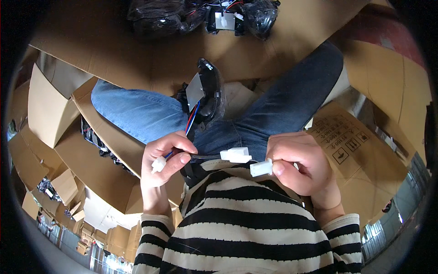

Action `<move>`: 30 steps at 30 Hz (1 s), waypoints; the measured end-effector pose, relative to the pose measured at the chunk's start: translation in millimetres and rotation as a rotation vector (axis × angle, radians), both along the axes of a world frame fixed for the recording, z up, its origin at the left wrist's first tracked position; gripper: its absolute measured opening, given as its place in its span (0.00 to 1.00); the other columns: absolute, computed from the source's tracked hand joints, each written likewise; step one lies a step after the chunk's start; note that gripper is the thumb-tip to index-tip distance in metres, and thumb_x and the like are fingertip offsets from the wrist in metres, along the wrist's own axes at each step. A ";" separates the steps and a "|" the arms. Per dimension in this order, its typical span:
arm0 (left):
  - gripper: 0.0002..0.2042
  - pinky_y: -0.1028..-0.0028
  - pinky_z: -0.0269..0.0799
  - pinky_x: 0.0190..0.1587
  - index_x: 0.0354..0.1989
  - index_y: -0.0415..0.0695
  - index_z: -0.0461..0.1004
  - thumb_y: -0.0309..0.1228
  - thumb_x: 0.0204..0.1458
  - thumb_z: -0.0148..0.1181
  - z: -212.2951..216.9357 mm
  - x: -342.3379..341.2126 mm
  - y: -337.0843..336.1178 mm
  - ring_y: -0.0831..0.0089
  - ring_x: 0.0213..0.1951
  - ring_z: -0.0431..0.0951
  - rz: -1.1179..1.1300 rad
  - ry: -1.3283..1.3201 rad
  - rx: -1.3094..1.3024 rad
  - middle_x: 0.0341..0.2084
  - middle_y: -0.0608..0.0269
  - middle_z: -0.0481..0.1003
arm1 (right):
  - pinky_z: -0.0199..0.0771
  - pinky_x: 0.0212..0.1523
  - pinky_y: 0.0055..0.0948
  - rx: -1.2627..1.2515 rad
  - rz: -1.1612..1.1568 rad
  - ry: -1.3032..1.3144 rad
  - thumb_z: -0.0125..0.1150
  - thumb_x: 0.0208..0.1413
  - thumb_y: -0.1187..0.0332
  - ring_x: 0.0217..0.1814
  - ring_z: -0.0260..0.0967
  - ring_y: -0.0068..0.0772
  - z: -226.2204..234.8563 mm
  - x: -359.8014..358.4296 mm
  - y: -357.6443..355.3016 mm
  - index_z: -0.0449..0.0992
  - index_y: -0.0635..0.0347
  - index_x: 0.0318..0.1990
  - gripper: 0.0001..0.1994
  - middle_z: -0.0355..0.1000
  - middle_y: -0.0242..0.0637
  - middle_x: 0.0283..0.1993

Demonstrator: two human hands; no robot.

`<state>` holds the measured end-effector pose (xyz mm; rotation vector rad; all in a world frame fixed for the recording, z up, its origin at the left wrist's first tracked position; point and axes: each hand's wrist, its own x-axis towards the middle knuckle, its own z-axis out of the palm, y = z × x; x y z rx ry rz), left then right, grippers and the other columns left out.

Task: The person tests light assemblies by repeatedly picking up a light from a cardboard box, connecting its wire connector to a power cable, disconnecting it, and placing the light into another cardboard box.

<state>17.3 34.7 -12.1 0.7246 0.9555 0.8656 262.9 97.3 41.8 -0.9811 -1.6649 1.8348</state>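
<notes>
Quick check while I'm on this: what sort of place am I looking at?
Probably a workshop or warehouse: cardboard boxes crowd all around, plastic-wrapped black units lie at the top of the view, and a white connector on a dark cable is near the centre.

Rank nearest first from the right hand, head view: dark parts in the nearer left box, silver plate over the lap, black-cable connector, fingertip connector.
1. Fingertip connector, at the right hand.
2. Black-cable connector, just left.
3. Silver plate, farther left, up.
4. Dark parts, leftmost.
</notes>
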 end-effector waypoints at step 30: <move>0.03 0.78 0.49 0.22 0.29 0.40 0.60 0.26 0.50 0.44 134.8 -122.5 -22.8 0.80 0.17 0.51 1.042 0.198 0.642 0.14 0.71 0.52 | 0.57 0.19 0.30 -0.019 0.007 -0.182 0.48 0.43 0.75 0.17 0.60 0.37 -1.8 33.6 11.4 0.65 0.64 0.19 0.05 0.61 0.39 0.16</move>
